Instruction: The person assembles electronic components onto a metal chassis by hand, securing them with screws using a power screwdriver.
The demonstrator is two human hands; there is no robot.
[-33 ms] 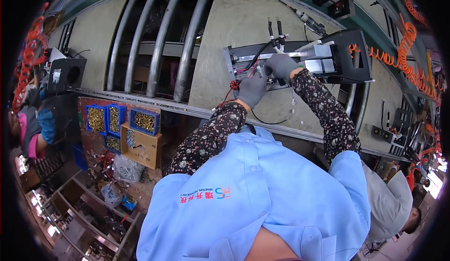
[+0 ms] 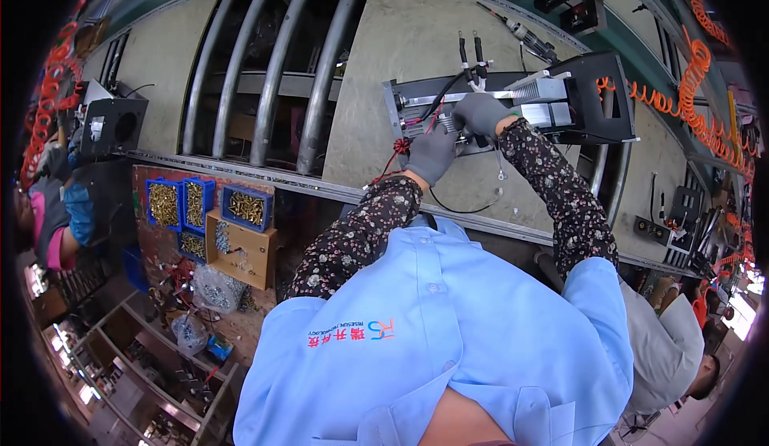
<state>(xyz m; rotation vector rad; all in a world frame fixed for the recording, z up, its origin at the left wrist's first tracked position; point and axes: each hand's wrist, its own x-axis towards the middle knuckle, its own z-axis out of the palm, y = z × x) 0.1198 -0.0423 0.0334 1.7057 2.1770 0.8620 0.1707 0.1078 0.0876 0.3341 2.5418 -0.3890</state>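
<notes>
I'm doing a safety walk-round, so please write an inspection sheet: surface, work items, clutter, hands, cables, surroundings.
Surface: pale board beside steel rollers.
Work items: open metal-and-black assembly with finned blocks.
Clutter: power tool behind the assembly; blue bins of brass-coloured fasteners, cardboard box and plastic bag at lower left.
Hands: left hand and right hand, both grey-gloved, at the assembly; grip hidden.
Cables: black leads at the assembly; red wires by the left hand; orange coiled hose at right.
Surroundings: co-workers at far left and lower right.
</notes>
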